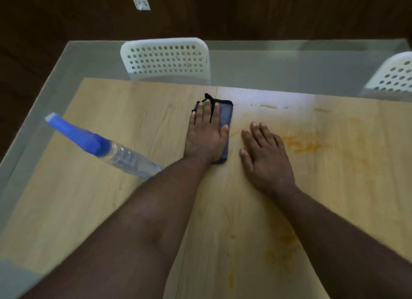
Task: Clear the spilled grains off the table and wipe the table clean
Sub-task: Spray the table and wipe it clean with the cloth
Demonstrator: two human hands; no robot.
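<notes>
Left hand (206, 138) flat on dark cloth (225, 120), fingers straight and slightly apart, pressing it onto table (111, 198) near far edge. Right hand (265, 156) flat on bare wood just right of cloth, fingers spread. Orange stains (305, 146) right of hand. Spray bottle (104, 147) left.

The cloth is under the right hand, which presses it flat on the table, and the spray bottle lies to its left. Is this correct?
Not quite: in the head view the left hand presses the cloth flat on the table; the spray bottle does lie to its left.
</notes>
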